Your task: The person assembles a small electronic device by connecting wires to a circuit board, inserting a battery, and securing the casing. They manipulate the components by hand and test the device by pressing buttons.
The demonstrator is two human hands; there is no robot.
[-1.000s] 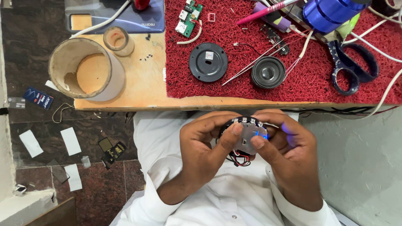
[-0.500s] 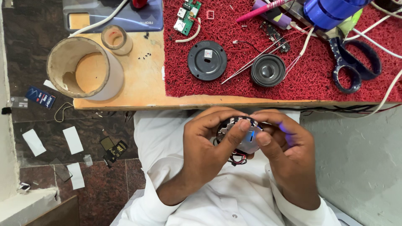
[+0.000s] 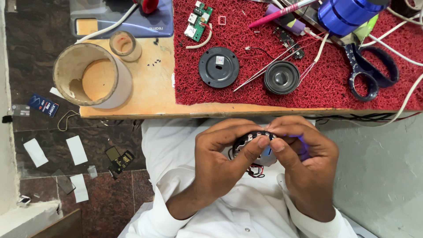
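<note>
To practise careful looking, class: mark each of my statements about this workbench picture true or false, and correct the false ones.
1. Both hands, left hand and right hand, hold the small round part together above the lap. True.
2. The scissors lie on the bare wooden board. False: they lie on the red mat.
3. The round black speaker rests on the red mat. True.
4. The large cardboard tube stands on the red mat. False: it stands on the wooden board, left of the mat.
5. The green circuit board is in the right hand. False: it lies on the mat near its top left corner.
</note>
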